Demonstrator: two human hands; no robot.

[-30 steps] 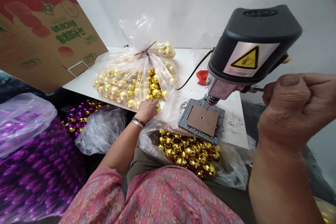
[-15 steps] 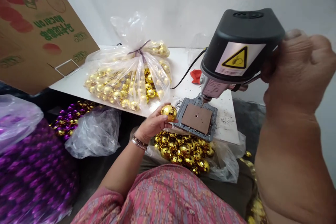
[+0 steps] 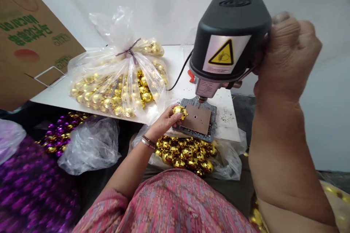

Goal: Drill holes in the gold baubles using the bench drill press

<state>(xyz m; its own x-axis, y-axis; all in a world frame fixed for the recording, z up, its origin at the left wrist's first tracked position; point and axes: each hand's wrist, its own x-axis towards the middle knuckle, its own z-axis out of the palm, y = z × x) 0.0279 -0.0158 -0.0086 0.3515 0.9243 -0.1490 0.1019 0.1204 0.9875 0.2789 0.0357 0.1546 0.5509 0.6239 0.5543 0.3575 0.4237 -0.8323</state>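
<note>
Table (image 3: 177,58) under drill press (image 3: 229,40) (right hand (image 3: 287,54) partly hidden).

The one head-worn view looks forward and down from above the person's lap (image 3: 169,204), close onto the table (image 3: 175,56) and drill press (image 3: 226,36).

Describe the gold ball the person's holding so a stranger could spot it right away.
On the white table, find the black-topped bench drill. Just left of its brown pad, the left hand holds a mirrored gold ball in its fingers. The other gold balls lie in clear plastic bags; this one is held up in a hand.
</note>
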